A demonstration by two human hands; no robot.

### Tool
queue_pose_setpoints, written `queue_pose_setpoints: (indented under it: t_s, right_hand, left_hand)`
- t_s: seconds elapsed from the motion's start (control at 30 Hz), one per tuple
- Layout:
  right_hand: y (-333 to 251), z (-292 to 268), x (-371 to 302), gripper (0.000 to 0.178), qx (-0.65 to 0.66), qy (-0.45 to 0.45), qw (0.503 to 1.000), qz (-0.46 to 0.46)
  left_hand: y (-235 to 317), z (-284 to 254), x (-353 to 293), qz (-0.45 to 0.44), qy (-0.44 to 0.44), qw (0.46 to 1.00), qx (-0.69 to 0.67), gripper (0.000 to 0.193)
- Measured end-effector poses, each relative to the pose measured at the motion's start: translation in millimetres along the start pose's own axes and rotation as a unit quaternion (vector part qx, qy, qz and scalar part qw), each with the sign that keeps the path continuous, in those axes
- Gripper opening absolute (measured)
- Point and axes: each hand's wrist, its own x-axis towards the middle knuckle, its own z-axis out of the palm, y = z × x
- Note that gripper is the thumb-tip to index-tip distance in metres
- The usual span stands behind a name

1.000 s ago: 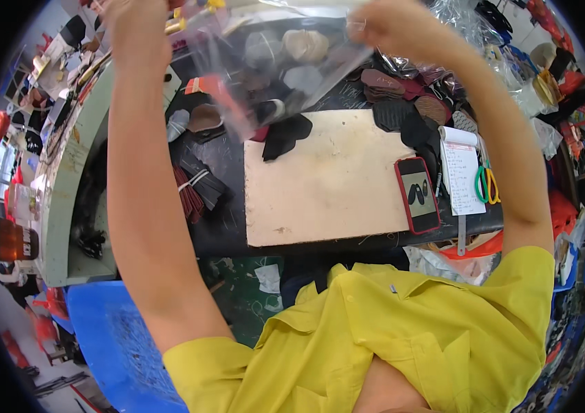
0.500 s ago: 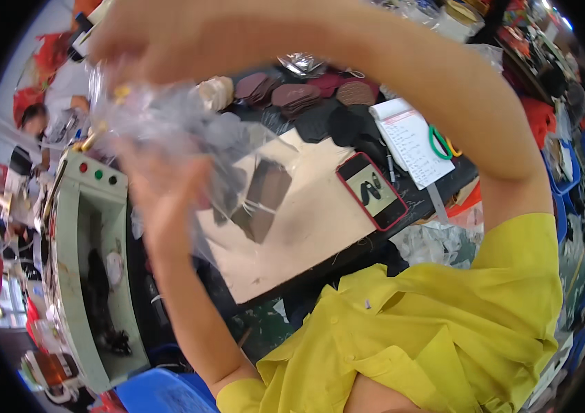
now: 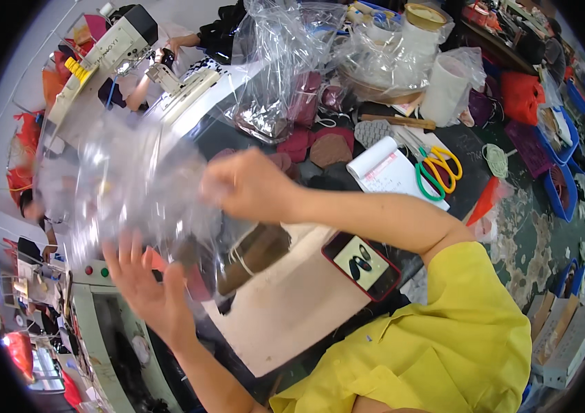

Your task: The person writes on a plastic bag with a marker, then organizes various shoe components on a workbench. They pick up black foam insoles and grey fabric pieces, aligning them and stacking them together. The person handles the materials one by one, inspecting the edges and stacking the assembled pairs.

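A large clear plastic bag [image 3: 134, 186], blurred by motion, is spread in front of me at the left. My right hand [image 3: 247, 186] is closed on its edge, fingers curled. My left hand [image 3: 146, 289] lies against the bag's near side with fingers spread. Just right of the left hand is a brown bundle [image 3: 259, 256] tied with white string; whether it lies inside the bag or behind it, I cannot tell. Pink pieces [image 3: 196, 279] show beside it. Under these is a beige board [image 3: 292, 316].
A phone [image 3: 361, 266] in a red case rests on the board's right edge. Beyond it are a notepad [image 3: 389, 168], scissors [image 3: 437, 172] and maroon pieces [image 3: 330, 148]. A sewing machine [image 3: 117, 51] stands far left. Plastic-wrapped containers [image 3: 389, 62] crowd the back.
My right hand has come down and to the right from high at the left, drawing the bag wide. My left hand has lowered and its fingers have spread. The view has shifted.
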Motion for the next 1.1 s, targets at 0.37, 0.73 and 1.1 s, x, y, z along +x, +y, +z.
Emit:
queue_pose_setpoints:
  t_s: [0.37, 0.73, 1.1]
  right_hand:
    - [210.3, -99.6, 104.3, 0.059, -0.609, 0.357, 0.708, 0.031]
    - [249.6, -86.5, 144.0, 0.023, -0.170, 0.293, 0.918, 0.206]
    - [248.5, -187.2, 85.9, 0.050, -0.487, 0.318, 0.803, 0.132]
  left_hand:
    - [-71.8, -10.1, -55.2, -0.214, -0.090, 0.972, 0.027, 0.021]
    - [-100.9, 47.2, -19.3, -0.238, -0.199, 0.950, -0.033, 0.026]
    - [-86.0, 4.7, -99.8, -0.281, -0.169, 0.942, 0.074, 0.026]
